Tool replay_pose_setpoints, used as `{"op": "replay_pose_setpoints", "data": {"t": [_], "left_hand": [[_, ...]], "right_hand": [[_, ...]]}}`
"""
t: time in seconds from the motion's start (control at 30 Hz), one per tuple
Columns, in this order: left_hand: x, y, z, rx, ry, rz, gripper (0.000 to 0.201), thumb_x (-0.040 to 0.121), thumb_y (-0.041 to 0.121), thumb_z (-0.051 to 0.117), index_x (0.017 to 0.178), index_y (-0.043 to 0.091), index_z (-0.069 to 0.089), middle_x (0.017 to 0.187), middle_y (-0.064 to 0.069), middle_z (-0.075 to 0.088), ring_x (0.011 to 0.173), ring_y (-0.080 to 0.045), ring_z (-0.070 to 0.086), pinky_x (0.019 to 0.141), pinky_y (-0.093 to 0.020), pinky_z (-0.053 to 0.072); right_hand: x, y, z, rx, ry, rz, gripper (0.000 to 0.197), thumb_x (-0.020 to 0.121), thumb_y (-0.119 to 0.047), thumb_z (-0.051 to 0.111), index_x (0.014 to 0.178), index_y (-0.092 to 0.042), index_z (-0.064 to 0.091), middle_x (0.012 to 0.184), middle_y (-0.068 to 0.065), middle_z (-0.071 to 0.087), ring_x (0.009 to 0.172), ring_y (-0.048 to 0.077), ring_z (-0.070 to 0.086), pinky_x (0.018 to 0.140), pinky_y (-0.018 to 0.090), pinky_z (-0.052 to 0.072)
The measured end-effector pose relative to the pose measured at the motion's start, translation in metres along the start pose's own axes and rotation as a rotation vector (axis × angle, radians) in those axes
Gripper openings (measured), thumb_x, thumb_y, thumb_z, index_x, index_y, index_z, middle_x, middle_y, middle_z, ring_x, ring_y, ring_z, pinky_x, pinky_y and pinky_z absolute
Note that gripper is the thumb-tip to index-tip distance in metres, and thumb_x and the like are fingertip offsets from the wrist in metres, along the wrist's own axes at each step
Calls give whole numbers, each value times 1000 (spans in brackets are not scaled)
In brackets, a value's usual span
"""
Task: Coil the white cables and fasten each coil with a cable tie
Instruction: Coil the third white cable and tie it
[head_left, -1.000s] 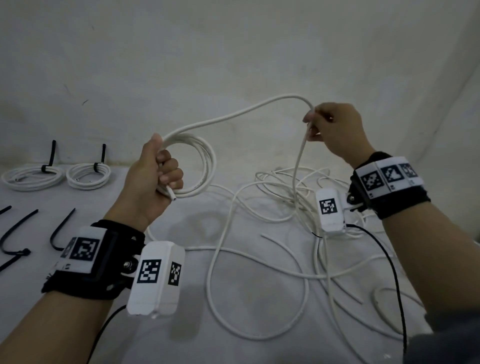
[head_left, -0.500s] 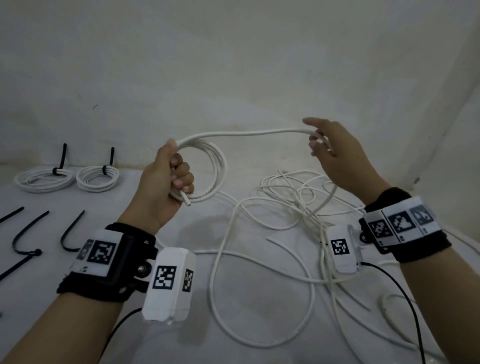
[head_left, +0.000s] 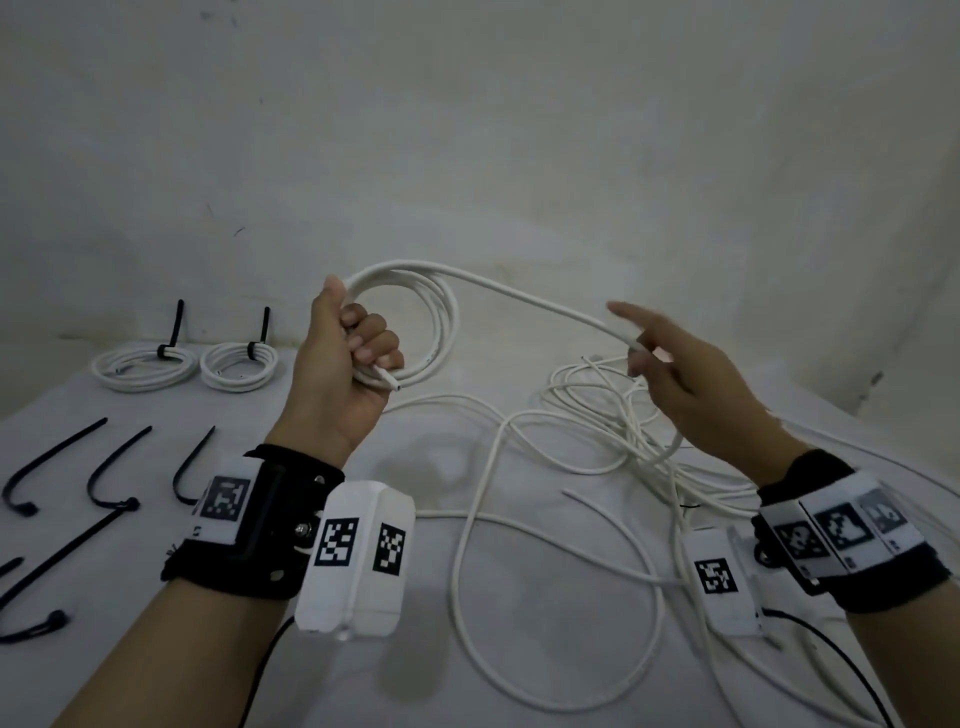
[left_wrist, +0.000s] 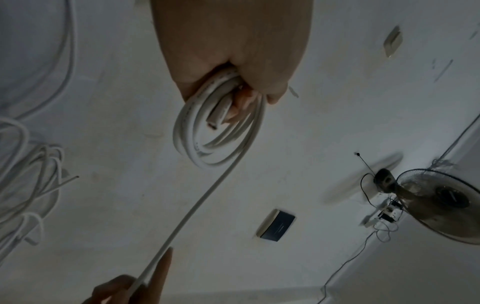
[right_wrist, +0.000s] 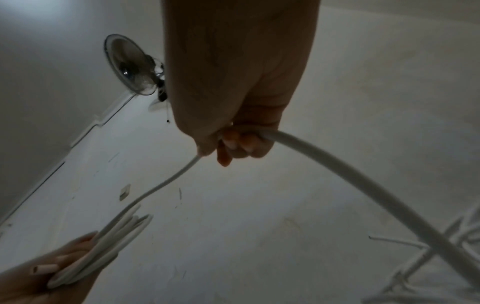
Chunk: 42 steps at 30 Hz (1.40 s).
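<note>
My left hand (head_left: 358, 345) is raised above the table and grips a small coil of white cable (head_left: 439, 322), fingers curled through its loops; the cut end pokes out below the fingers. From the coil's top the cable (head_left: 545, 304) runs right to my right hand (head_left: 654, 358). That hand holds it loosely with curled fingers and a pointing index finger. The right wrist view shows the fingers (right_wrist: 233, 144) wrapped round the cable (right_wrist: 337, 166). Past the hand the cable drops into the loose tangle of white cables (head_left: 597, 431) on the table.
Two tied coils (head_left: 143, 364) (head_left: 239, 364) lie at the back left, each with a black tie standing up. Several loose black cable ties (head_left: 111, 467) lie along the left side. More loops of white cable (head_left: 519, 623) sprawl over the white table between my arms.
My right hand has dropped and slid out along the cable to the right, and the raised arch of cable has flattened into a straight run. The left hand keeps its grip on the coil.
</note>
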<state>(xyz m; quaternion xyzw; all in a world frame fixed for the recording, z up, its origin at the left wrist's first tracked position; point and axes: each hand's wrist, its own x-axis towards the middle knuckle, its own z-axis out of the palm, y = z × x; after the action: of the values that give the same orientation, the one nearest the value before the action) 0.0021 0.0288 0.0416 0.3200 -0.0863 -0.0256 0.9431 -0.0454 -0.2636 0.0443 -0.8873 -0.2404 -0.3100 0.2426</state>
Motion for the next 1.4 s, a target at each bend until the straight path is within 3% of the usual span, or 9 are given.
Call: {"op": "replay_pose_setpoints", "data": {"t": [0.13, 0.33, 0.47, 0.6, 0.7, 0.83, 0.93, 1.3, 1.4], "left_hand": [[2, 3, -2, 9, 10, 24, 45, 98, 44, 37, 60, 22, 30, 38, 9, 27, 31, -5, 27, 34, -15, 28], [0, -6, 1, 187, 49, 109, 41, 100, 39, 38, 64, 20, 31, 41, 8, 27, 33, -5, 27, 36, -17, 31], [-4, -23, 6, 326, 14, 116, 39, 100, 34, 40, 65, 18, 31, 42, 7, 28, 35, -6, 27, 37, -17, 32], [-11, -41, 12, 443, -9, 87, 38, 100, 34, 39, 66, 17, 32, 43, 6, 31, 37, -8, 30, 40, -19, 32], [-19, -51, 16, 514, -26, 86, 38, 100, 35, 39, 67, 16, 35, 45, 6, 34, 39, -8, 34, 40, -19, 31], [-23, -58, 14, 555, -71, 110, 41, 99, 36, 40, 74, 6, 50, 54, -1, 44, 44, -12, 41, 41, -21, 33], [-26, -66, 12, 655, -130, 96, 38, 99, 38, 41, 81, 9, 59, 64, -3, 54, 59, -16, 52, 51, -27, 41], [-29, -63, 20, 453, -312, -196, 45, 76, 60, 42, 69, 15, 39, 48, 6, 25, 37, -5, 26, 37, -15, 28], [-28, -61, 16, 513, -292, -122, 30, 84, 39, 55, 65, 16, 47, 46, 8, 26, 37, -5, 23, 37, -16, 26]], "right_hand": [[-9, -6, 3, -25, 40, -4, 20, 95, -6, 48, 109, -18, 54, 83, 0, 65, 60, 1, 55, 58, 7, 38], [-11, -34, 22, -317, -275, -277, 27, 87, -11, 48, 103, -21, 66, 93, -8, 62, 74, 11, 57, 55, 16, 34], [1, -62, 34, -220, -360, -357, 27, 86, -5, 51, 100, -20, 69, 93, -6, 62, 79, 15, 59, 57, 31, 48], [16, -80, 41, -95, -379, -430, 26, 92, -11, 46, 97, -15, 72, 95, 0, 63, 86, 16, 58, 70, 27, 46], [23, -86, 47, -30, -377, -405, 20, 89, -9, 55, 96, -14, 73, 94, -4, 66, 85, 4, 55, 74, 12, 42], [28, -87, 50, 77, -360, -297, 8, 86, -6, 63, 92, -11, 66, 85, -6, 68, 76, 3, 62, 70, 30, 53], [34, -87, 46, 109, -307, -220, 16, 81, -10, 70, 86, -15, 55, 74, -12, 59, 62, 4, 53, 59, 18, 42], [51, -71, 35, 198, -130, -96, 24, 75, -20, 79, 74, -5, 60, 62, 5, 59, 54, 13, 49, 52, 23, 40], [44, -54, 30, 236, -112, 4, 20, 79, -22, 75, 76, -7, 62, 64, 1, 60, 56, 6, 49, 55, 20, 41]]}}
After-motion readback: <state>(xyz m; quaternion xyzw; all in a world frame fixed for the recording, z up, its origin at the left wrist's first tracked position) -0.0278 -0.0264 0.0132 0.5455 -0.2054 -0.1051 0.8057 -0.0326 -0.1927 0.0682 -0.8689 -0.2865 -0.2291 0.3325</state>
